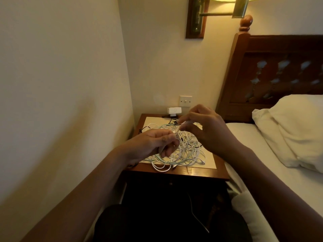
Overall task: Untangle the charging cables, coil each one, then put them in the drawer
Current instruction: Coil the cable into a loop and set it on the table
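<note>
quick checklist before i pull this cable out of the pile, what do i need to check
1. First grip: the left hand holds the white cable: ok.
2. Second grip: the right hand pinches that cable higher up: ok.
3. Held cable clear of the tangle: cannot tell, since it disappears among the loops.
4. Any cable already coiled: not ok, none shows.
5. Drawer open to take coils: not ok, it looks shut.
</note>
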Action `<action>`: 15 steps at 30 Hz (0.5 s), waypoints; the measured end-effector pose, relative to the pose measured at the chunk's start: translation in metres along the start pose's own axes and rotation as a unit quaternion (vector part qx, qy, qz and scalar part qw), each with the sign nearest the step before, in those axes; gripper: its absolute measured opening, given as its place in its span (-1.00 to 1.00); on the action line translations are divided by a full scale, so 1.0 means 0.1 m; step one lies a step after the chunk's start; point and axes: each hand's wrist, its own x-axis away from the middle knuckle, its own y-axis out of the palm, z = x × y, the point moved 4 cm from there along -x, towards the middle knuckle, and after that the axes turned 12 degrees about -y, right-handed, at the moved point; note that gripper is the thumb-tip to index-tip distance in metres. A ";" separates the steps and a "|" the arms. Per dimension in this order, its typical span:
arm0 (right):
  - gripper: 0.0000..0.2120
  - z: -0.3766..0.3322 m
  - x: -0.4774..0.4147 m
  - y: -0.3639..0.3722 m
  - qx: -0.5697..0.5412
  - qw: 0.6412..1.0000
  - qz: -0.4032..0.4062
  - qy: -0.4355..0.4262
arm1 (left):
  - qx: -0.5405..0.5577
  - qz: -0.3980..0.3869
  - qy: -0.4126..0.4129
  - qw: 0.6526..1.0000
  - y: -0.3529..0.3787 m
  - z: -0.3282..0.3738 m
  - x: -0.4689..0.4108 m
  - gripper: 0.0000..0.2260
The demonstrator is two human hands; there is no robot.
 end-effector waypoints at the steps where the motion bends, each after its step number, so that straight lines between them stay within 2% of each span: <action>1: -0.80 0.00 0.01 0.02 0.008 1.000 0.009 -0.004 | 0.025 -0.017 0.003 1.000 0.03 0.01 0.02 -0.79; 4: -0.74 -0.04 0.06 0.13 0.048 0.999 0.000 0.013 | 0.124 -0.032 0.024 0.992 0.04 0.06 0.01 -0.81; 7: -0.71 -0.05 0.12 0.24 0.040 0.997 -0.039 0.048 | 0.152 -0.017 0.028 0.988 0.07 0.06 -0.05 -0.74; 11: -0.75 -0.07 0.16 0.22 -0.069 0.993 0.009 0.097 | 0.185 0.010 0.031 0.982 0.11 -0.01 -0.09 -0.71; 15: -0.84 -0.02 0.21 0.20 -0.195 0.966 0.053 0.162 | 0.219 0.012 0.031 0.975 0.18 -0.01 -0.09 -0.74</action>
